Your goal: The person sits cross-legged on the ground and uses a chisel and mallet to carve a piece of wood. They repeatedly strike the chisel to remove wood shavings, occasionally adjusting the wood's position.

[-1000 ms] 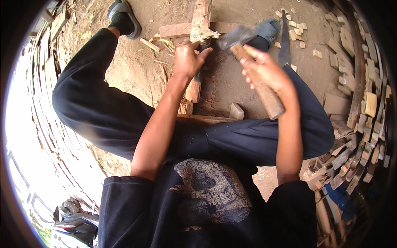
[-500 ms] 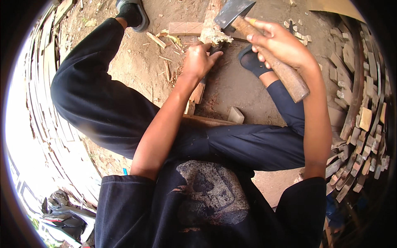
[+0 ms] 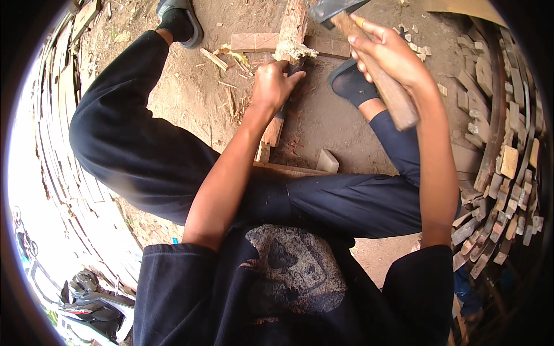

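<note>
The right hand (image 3: 384, 55) clasps a hatchet (image 3: 382, 85) in its fingers, right of the splintered timber (image 3: 294, 24), handle (image 3: 397, 106) slanting up-left, head (image 3: 336, 8) cut off above; the timber runs up-view, leaning right, partly under the left hand (image 3: 272, 86), whose fingers' hold I cannot tell

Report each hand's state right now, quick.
Left hand: closed on a dark object at the wooden beam; its exact kind cannot be told.
Right hand: closed around a wooden-handled tool.
</note>
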{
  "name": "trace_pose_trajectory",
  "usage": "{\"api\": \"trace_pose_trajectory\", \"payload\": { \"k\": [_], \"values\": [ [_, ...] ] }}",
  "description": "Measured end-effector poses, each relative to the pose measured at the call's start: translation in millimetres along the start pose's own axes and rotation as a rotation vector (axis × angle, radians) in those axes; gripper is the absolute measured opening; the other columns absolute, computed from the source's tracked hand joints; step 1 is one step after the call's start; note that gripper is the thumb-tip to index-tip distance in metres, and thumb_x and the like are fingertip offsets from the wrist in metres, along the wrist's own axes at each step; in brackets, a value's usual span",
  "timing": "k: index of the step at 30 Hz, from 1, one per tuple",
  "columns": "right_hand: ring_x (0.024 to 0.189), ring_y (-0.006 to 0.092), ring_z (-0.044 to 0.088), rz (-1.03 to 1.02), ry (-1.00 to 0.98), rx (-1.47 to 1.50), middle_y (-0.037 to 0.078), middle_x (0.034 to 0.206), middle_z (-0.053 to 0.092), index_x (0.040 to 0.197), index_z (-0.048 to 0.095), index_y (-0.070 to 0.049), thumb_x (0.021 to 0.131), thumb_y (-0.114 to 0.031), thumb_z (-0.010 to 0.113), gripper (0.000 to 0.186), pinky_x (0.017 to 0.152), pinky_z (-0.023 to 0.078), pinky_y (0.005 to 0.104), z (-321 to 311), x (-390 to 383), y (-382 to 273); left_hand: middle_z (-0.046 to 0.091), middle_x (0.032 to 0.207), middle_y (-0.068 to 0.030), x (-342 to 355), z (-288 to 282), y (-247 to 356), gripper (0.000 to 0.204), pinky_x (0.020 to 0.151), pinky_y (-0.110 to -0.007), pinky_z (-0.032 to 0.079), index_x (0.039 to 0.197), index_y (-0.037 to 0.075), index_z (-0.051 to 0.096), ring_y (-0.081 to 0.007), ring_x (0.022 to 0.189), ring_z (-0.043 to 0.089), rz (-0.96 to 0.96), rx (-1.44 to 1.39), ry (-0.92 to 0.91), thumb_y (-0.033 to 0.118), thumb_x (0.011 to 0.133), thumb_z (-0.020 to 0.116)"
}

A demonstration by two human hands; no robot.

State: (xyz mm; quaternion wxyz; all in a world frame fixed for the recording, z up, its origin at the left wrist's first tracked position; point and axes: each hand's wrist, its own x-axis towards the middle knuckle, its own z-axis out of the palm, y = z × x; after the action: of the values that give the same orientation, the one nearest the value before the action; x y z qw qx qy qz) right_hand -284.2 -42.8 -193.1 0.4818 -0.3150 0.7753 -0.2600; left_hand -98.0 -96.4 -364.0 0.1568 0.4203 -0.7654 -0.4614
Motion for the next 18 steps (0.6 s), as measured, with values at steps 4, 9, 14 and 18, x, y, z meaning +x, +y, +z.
{"api": "trace_pose_trajectory", "payload": {
  "k": [4,9,14,18],
  "values": [
    [0.059,0.012,0.054,0.002,0.02,0.02,0.006,0.077,0.055,0.147,0.025,-0.004,0.093,-0.017,0.057,0.064,0.05,0.05,0.0278,22.1,5.3,9.4,0.067,0.083,-0.0234,1.1,0.1,-0.1,0.037,0.072,-0.039,0.052,0.087,-0.004,0.069,-0.0325,0.078,0.067,0.044,0.067,0.009,0.029,0.074,0.078],
    [0.059,0.0117,0.054,0.035,-0.203,-0.017,0.005,0.077,0.054,0.147,0.028,-0.004,0.092,-0.016,0.056,0.063,0.048,0.05,0.0278,15.0,0.1,9.0,0.068,0.086,-0.0231,2.5,3.1,-0.7,0.037,0.072,-0.039,0.052,0.088,-0.003,0.07,-0.0316,0.079,0.068,-0.028,0.012,-0.011,0.029,0.074,0.079],
    [0.059,0.0113,0.055,-0.067,-0.031,0.009,0.005,0.076,0.055,0.146,0.029,-0.002,0.092,-0.018,0.056,0.062,0.049,0.05,0.0274,9.2,6.9,5.7,0.067,0.09,-0.0234,-2.3,3.0,1.5,0.038,0.075,-0.038,0.052,0.09,-0.004,0.07,-0.0314,0.082,0.067,-0.012,0.057,0.006,0.029,0.073,0.079],
    [0.059,0.0117,0.055,-0.026,0.049,-0.042,0.004,0.072,0.053,0.147,0.029,-0.006,0.093,-0.017,0.054,0.06,0.051,0.05,0.0285,21.7,3.0,8.9,0.067,0.09,-0.023,0.1,4.2,3.4,0.04,0.076,-0.039,0.052,0.092,-0.004,0.069,-0.0319,0.082,0.067,-0.023,0.04,0.013,0.029,0.073,0.079]
  ]
}}
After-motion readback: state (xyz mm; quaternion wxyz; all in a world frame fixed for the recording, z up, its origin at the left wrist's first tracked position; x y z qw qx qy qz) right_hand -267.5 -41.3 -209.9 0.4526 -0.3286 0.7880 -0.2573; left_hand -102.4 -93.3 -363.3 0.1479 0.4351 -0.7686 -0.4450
